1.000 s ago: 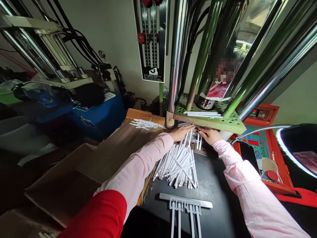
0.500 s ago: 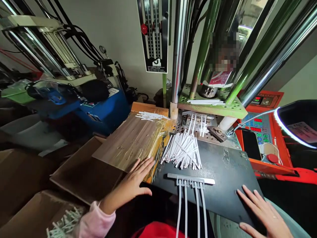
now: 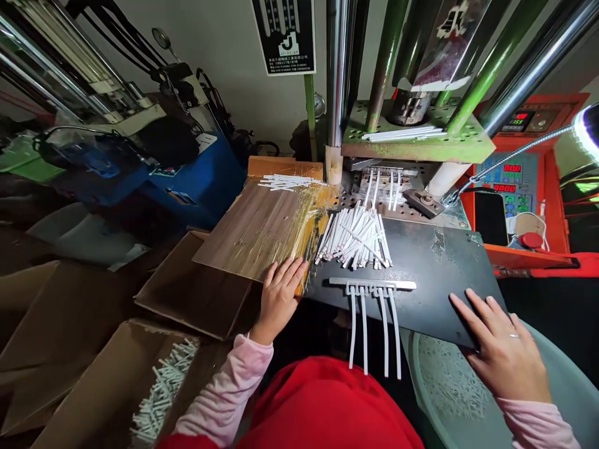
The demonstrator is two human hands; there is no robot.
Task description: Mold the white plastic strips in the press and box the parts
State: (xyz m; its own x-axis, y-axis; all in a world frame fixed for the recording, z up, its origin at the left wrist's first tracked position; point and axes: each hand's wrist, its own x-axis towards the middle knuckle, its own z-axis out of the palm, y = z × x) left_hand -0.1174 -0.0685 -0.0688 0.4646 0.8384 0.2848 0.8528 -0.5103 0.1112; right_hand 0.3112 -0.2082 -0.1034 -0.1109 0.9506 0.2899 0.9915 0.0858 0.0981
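Note:
My left hand (image 3: pixel 279 298) lies flat on the front edge of the wooden board (image 3: pixel 243 240), holding nothing. At the right edge of the black plate (image 3: pixel 421 249), my right hand (image 3: pixel 505 343) rests with its fingers spread, a ring on one of them. Between the hands, a light strip with several long white strands (image 3: pixel 384 330) lies on the plate, the strands hanging over its front edge. Behind it is a heap of short white sticks (image 3: pixel 354 237). More white strands (image 3: pixel 393 187) lie at the metal mould under the press.
A green press plate (image 3: pixel 416 149) stands over the mould, near a red control box (image 3: pixel 555 218) with a phone (image 3: pixel 490 217). At left are cardboard boxes (image 3: pixel 88 380), one holding white sticks (image 3: pixel 163 390). A pale green tub (image 3: pixel 423 380) with small pieces sits below right.
The view has tilted downward, showing more of the boxes, the tub and the red clothing. My right hand has come further onto the plate's edge; my left hand still lies on the board.

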